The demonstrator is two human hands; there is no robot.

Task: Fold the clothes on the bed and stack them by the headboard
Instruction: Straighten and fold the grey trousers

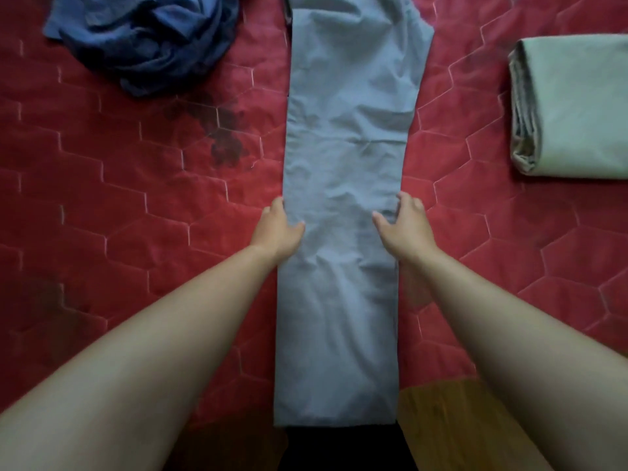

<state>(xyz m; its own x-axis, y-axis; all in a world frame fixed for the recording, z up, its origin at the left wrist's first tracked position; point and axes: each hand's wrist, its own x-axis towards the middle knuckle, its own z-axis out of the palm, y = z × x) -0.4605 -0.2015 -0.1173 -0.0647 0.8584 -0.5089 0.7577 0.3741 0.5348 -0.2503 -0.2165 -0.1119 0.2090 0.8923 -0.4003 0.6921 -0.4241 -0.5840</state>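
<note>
A light blue garment (346, 137), folded lengthwise into a long strip, lies down the middle of the red quilted bed (136, 205); its near end hangs over the bed's front edge. My left hand (280, 229) grips the strip's left edge about halfway along, thumb on top and fingers tucked under. My right hand (406, 226) grips the right edge at the same height, thumb on the cloth and fingers curled at the edge. A crumpled dark blue garment (146, 39) lies unfolded at the far left.
A pale green folded cloth (574, 110) lies at the right side of the bed. Dark stains (224, 137) mark the quilt left of the strip. A wooden floor (452, 430) shows below the bed's front edge.
</note>
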